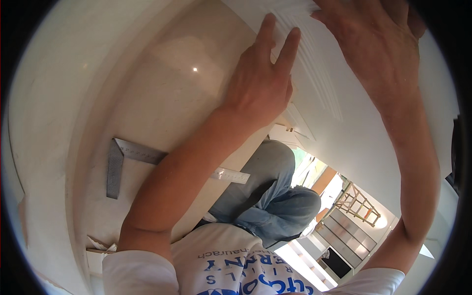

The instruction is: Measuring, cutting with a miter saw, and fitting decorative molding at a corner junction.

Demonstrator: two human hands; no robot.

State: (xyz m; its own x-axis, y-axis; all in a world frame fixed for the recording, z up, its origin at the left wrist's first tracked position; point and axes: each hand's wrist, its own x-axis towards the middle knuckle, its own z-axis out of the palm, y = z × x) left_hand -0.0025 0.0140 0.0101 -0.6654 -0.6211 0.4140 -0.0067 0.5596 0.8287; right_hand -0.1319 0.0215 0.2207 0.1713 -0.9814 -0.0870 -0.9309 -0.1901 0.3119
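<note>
My left hand (260,78) is raised over a white surface (364,128) with fine parallel ridges (314,73). Two of its fingers stretch out and apart at the edge of the ridges, and nothing shows in its grip. Contact with the surface is hard to judge. Higher on the right, my right hand (378,54) reaches up against the same white surface. Its fingertips run out of the top of the picture, so its grip is hidden. A metal try square (115,169) lies beneath my left forearm, which covers part of its ruler blade (231,174).
A smooth beige board (167,98) spreads under my left arm, beside a pale curved edge (44,123). White offcuts (101,246) lie at lower left. My bent legs in jeans (275,182) are below. Farther off stand a wooden ladder-like frame (359,204) and a paneled cabinet (349,233).
</note>
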